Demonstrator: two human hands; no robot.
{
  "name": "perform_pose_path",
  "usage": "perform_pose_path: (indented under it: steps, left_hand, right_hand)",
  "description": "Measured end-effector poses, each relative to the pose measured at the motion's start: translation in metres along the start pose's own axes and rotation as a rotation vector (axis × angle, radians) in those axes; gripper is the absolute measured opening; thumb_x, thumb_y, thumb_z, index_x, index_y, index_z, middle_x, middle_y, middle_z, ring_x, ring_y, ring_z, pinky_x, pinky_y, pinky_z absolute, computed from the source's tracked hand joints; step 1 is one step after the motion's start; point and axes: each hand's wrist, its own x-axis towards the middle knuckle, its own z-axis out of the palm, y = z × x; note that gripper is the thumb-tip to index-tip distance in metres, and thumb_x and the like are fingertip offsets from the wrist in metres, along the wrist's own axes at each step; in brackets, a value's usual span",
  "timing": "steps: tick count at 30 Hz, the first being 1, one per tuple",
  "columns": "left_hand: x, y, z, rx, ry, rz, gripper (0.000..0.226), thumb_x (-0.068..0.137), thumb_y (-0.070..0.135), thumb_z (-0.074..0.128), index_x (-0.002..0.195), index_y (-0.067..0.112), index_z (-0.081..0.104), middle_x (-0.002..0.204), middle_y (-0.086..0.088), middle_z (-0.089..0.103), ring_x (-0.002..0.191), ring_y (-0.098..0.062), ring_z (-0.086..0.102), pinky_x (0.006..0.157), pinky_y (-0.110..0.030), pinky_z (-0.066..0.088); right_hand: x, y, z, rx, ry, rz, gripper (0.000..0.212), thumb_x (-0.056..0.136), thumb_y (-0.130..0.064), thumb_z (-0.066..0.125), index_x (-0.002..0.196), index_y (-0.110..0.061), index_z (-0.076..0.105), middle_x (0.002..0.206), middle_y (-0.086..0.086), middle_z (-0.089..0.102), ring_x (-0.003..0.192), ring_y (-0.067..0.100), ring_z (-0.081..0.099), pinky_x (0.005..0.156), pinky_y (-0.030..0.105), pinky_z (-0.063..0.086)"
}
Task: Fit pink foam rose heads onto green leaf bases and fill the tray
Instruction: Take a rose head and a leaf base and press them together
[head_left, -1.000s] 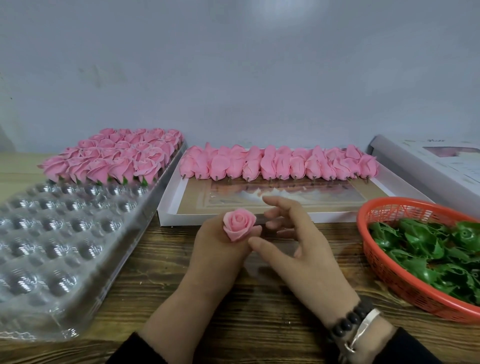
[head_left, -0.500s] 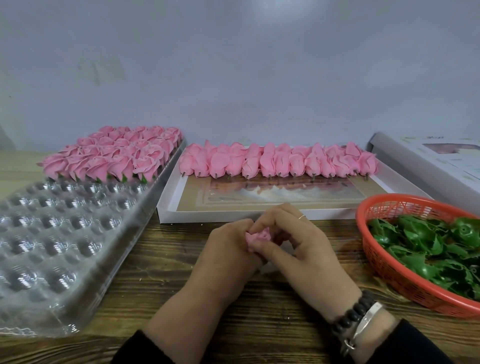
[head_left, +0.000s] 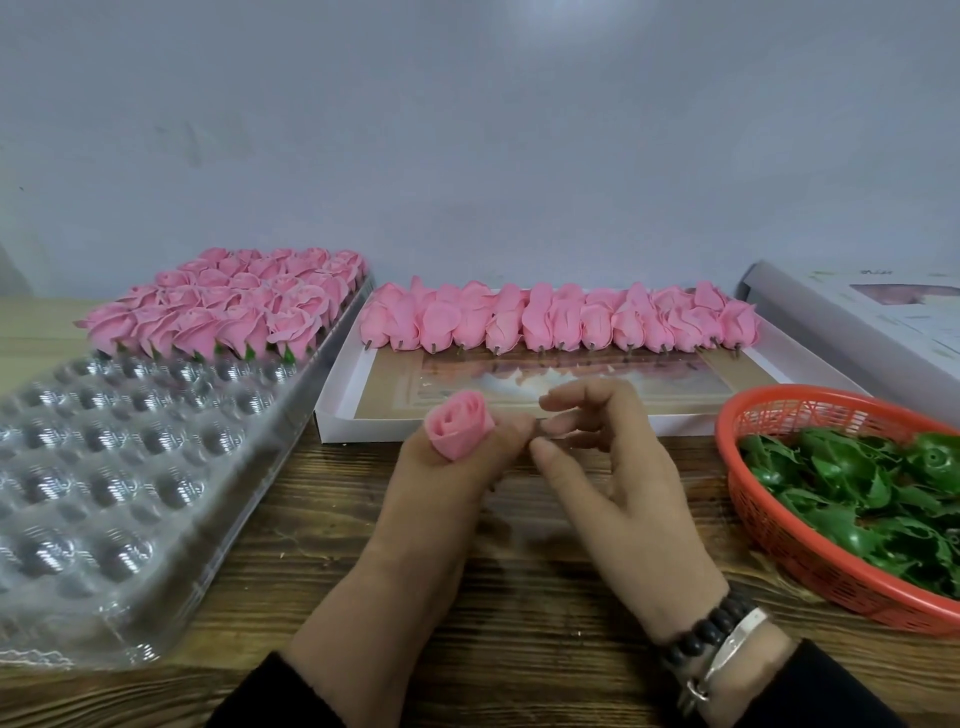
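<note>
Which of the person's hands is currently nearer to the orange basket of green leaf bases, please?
The right. The right hand hangs open just left of the orange basket, while the left hand sits farther left, its fingers holding a pink rose head.

A pink foam rose head (head_left: 459, 425) stands upright, petals opening upward; finished roses (head_left: 228, 304) crowd the clear tray's (head_left: 104, 493) far rows (green leaf bases (head_left: 857, 493) heaped at right).

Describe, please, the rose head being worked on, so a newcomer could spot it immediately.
Start at the white box holding a row of roses. Just in front of it, the left hand grips a pink rose head. It alone is held off the table, apart from the rows.
</note>
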Motion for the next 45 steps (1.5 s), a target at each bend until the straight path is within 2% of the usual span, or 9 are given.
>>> perform_pose_path:
  steps: [4,11,15,22,27,33,37,40,45]
  left_hand:
    - [0.002,-0.003,0.001,-0.214,0.010,-0.056,0.011,0.073,0.020,0.069,0.079,0.011,0.068,0.080,-0.012,0.066,0.077,-0.020,0.065,0.065,-0.029,0.054]
    - [0.002,-0.008,0.005,-0.317,-0.064,-0.160,0.036,0.064,0.032,0.072,0.089,0.006,0.070,0.084,-0.014,0.068,0.076,-0.021,0.065,0.066,-0.029,0.056]
    - [0.003,-0.007,0.002,-0.328,-0.093,-0.220,0.031,0.062,0.038,0.072,0.080,0.013,0.074,0.097,-0.018,0.070,0.091,-0.027,0.068,0.082,-0.035,0.055]
    - [0.002,-0.008,0.004,-0.282,-0.046,-0.204,0.020,0.066,0.034,0.069,0.067,0.015,0.072,0.091,-0.023,0.059,0.084,-0.028,0.063,0.083,-0.036,0.054]
    - [0.002,-0.007,0.003,-0.269,-0.081,-0.216,0.019,0.070,0.031,0.069,0.067,0.013,0.071,0.086,-0.018,0.062,0.086,-0.030,0.060,0.083,-0.038,0.051]
    - [0.001,-0.004,0.001,-0.171,-0.068,-0.198,0.021,0.068,0.032,0.066,0.069,0.013,0.074,0.091,-0.017,0.051,0.072,-0.025,0.048,0.052,-0.025,0.040]
    - [0.003,-0.007,-0.006,0.087,0.019,-0.029,0.024,0.076,0.018,0.071,0.080,-0.005,0.068,0.077,-0.022,0.068,0.067,-0.023,0.064,0.060,-0.026,0.053]
    - [0.003,-0.004,-0.007,0.376,0.015,0.110,0.017,0.079,0.007,0.068,0.064,0.014,0.066,0.052,0.002,0.063,0.049,-0.001,0.056,0.049,-0.013,0.044]
    - [0.006,-0.004,-0.009,0.574,-0.098,0.101,0.022,0.078,0.001,0.068,0.097,0.011,0.065,0.082,-0.002,0.069,0.077,-0.011,0.064,0.065,-0.021,0.050]
  right_hand:
    - [-0.002,0.003,0.009,0.090,-0.116,0.139,0.041,0.066,-0.012,0.077,0.092,-0.026,0.048,0.087,-0.008,0.063,0.080,0.002,0.060,0.078,0.017,0.047]
    - [-0.001,0.000,0.013,0.140,-0.131,0.213,0.035,0.070,0.000,0.071,0.086,-0.027,0.057,0.063,-0.015,0.060,0.058,0.004,0.054,0.053,0.011,0.040]
    - [0.000,-0.002,0.009,0.248,-0.180,0.244,0.023,0.070,-0.004,0.074,0.082,-0.020,0.063,0.056,-0.008,0.057,0.057,0.011,0.052,0.056,0.021,0.046]
    - [-0.002,0.001,0.011,0.255,-0.207,0.305,0.029,0.073,0.002,0.071,0.088,-0.018,0.056,0.070,0.001,0.061,0.065,0.013,0.056,0.065,0.027,0.047]
    - [0.001,-0.002,0.005,0.273,-0.262,0.292,0.009,0.076,-0.010,0.073,0.080,-0.010,0.065,0.055,-0.007,0.053,0.055,0.003,0.049,0.056,0.014,0.041]
    - [0.001,-0.005,0.001,0.330,-0.348,0.360,0.017,0.078,-0.026,0.067,0.073,-0.011,0.067,0.064,0.004,0.057,0.063,0.009,0.051,0.063,0.016,0.043]
    - [0.002,0.000,0.001,0.269,-0.119,0.293,0.006,0.082,-0.008,0.064,0.080,-0.010,0.058,0.071,0.001,0.057,0.066,0.008,0.053,0.065,0.015,0.045]
    - [0.001,0.003,-0.002,0.102,-0.103,0.140,0.033,0.079,-0.008,0.070,0.105,-0.023,0.058,0.097,0.000,0.060,0.084,0.008,0.057,0.080,0.014,0.044]
    - [0.002,0.001,-0.004,-0.133,-0.329,-0.091,0.052,0.080,-0.018,0.061,0.124,-0.043,0.048,0.125,-0.015,0.047,0.122,0.004,0.043,0.102,0.015,0.032]
